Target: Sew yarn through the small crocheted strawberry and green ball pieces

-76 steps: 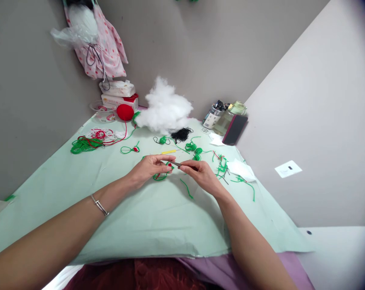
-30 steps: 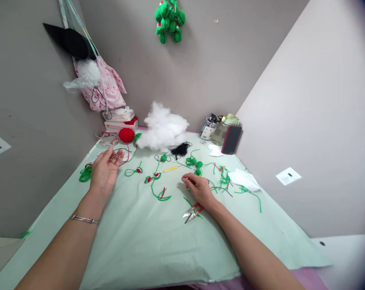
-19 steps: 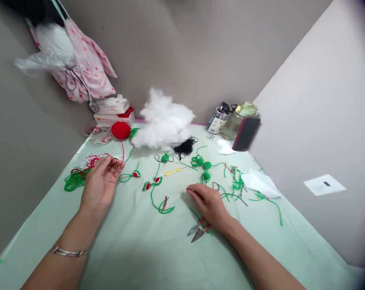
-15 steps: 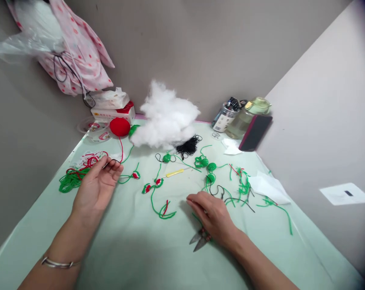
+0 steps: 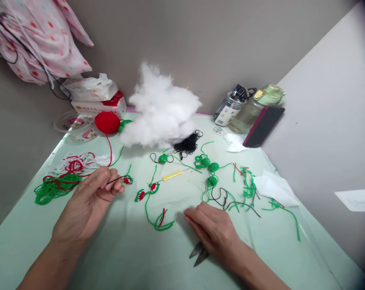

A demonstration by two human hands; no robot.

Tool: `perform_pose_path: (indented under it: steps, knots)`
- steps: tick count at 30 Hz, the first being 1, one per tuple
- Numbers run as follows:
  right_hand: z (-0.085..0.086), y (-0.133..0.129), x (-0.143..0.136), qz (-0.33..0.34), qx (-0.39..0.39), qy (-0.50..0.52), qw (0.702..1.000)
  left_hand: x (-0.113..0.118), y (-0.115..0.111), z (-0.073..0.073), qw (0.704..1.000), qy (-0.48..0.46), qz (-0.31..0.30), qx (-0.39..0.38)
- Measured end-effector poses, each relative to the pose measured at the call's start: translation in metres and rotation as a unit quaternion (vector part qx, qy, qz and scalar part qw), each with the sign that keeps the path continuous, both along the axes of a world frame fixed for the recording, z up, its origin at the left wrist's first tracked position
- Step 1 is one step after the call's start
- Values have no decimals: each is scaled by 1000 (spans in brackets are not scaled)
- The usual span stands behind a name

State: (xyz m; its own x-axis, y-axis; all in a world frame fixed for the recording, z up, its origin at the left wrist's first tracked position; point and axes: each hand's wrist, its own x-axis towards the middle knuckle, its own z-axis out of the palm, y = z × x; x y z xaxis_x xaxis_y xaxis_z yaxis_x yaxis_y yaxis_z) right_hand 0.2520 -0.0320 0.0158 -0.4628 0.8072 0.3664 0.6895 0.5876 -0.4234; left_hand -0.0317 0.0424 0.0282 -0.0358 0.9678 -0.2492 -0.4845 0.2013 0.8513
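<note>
My left hand (image 5: 87, 203) is raised, palm up, thumb and fingers pinching a short black thread (image 5: 115, 180). Close by that hand lies a small red, white and green crocheted piece (image 5: 128, 180). My right hand (image 5: 214, 227) rests near the table's middle with its fingers pressed together; whatever they may hold is hidden. Beneath it lie scissors (image 5: 200, 254), blades showing and handles covered. Between my hands are a joined pair of crocheted pieces (image 5: 153, 187), a yellow-handled crochet hook (image 5: 172, 175) and a loop of green yarn (image 5: 164, 226).
White stuffing (image 5: 164, 112) is heaped at the back beside black yarn (image 5: 188, 144). A red yarn ball (image 5: 107, 122) and green yarn hank (image 5: 58, 188) are left. Small green crocheted balls (image 5: 213, 167) and yarn scraps (image 5: 249, 187) lie right, before a phone (image 5: 263, 127) and bottle (image 5: 245, 117).
The view has shifted a little, so most things sit lower or further outward. My left hand has turned slightly, and the black thread between its fingers shows more clearly. My right hand stays over the scissors.
</note>
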Motion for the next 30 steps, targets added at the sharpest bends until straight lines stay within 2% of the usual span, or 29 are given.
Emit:
perform_pose_path:
  steps: [5, 10, 16, 20, 22, 26, 29, 30]
  knots:
    - [2, -3, -2, 23, 13, -30, 999, 10, -5, -8, 995, 91, -31, 24]
    - [0, -10, -6, 43, 23, -55, 997, 22, -14, -3, 989, 123, -67, 39]
    - [4, -17, -13, 68, 76, -57, 993, 37, -27, 11, 978, 165, -108, 74]
    - [5, -20, -17, 79, 124, -73, 986, 51, -36, 32, 964, 218, -143, 62]
    - [4, -21, -19, 81, 134, -86, 984, 61, -38, 45, 948, 252, -176, 88]
    - [1, -22, -21, 82, 135, -95, 983, 93, -30, 67, 891, 318, -262, 190]
    - [-1, -22, -22, 89, 121, -115, 982, 121, -17, 71, 859, 325, -311, 245]
    - [-2, -22, -22, 92, 115, -124, 981, 128, -12, 70, 839, 334, -341, 260]
